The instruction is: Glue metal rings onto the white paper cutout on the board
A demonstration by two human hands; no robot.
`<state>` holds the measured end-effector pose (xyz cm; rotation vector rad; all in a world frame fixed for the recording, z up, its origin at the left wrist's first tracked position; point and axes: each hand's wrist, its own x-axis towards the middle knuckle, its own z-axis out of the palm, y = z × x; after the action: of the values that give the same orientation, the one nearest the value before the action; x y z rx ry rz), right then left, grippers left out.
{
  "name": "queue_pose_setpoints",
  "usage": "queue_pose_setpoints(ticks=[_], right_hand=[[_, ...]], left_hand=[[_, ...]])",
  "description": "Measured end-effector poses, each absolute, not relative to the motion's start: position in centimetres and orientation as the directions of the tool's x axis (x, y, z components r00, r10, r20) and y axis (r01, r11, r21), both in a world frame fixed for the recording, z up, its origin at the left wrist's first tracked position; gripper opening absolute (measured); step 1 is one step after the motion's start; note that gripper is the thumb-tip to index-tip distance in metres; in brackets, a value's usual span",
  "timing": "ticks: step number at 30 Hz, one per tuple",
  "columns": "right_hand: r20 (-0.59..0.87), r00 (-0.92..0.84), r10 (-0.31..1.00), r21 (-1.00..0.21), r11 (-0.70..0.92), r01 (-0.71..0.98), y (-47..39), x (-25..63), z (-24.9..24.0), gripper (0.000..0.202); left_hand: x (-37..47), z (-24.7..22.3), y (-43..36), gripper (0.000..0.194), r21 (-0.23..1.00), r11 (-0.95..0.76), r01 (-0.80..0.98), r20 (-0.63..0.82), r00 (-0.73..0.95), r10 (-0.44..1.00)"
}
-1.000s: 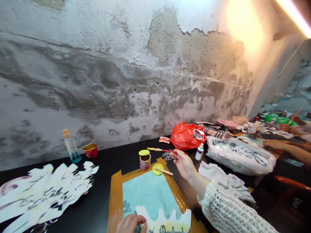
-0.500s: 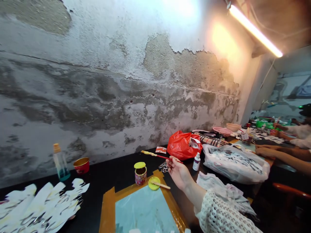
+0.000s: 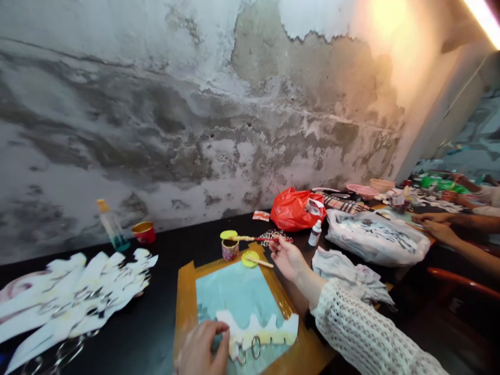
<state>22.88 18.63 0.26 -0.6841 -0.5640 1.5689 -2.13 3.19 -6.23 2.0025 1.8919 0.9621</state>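
Observation:
My right hand is closed around the red handle of a paintbrush, its pale yellowish bristles pointing left at the mouth of a small open can. A yellow lid with a wooden stick across it lies beside the can. Low in the view, my left hand has thumb and forefinger together at the left end of a white cut-out piece with yellowish patches and metal rings. That piece rests on a pale blue sheet edged with brown tape.
Many white cut-outs with metal rings are heaped at left. Behind them stand a bottle and a red cup. At right are a red bag, a small white bottle, a cloth, a clear bag and another person's hands.
The view has tilted down. My left hand has come into view at the white cut-out. The paintbrush has moved from above the can down to its mouth.

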Motion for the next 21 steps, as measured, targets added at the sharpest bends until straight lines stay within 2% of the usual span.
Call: queue_pose_setpoints(ticks=[5,11,15,21], right_hand=[[-0.144,-0.060,0.988,-0.690,-0.144,-0.709,17.2,24.4,0.6,0.010],[-0.150,-0.044,0.988,-0.683,-0.136,-0.718,13.4,25.9,0.4,0.012],[-0.071,0.040,0.997,-0.770,-0.029,-0.637,11.2,26.2,-0.2,0.022],[0.019,0.121,0.992,-0.913,0.067,-0.404,10.2,25.3,-1.5,0.037]], left_hand=[[-1.8,-5.0,2.9,0.024,0.604,-0.077,0.794,0.233,-0.084,0.969],[-1.7,-4.1,2.5,0.024,0.603,-0.044,0.797,0.108,-0.027,0.994],[-1.4,-3.5,2.3,0.021,0.537,-0.066,0.841,0.082,0.026,0.996],[-1.1,-3.2,2.2,0.015,0.509,-0.045,0.860,0.061,0.016,0.998]])
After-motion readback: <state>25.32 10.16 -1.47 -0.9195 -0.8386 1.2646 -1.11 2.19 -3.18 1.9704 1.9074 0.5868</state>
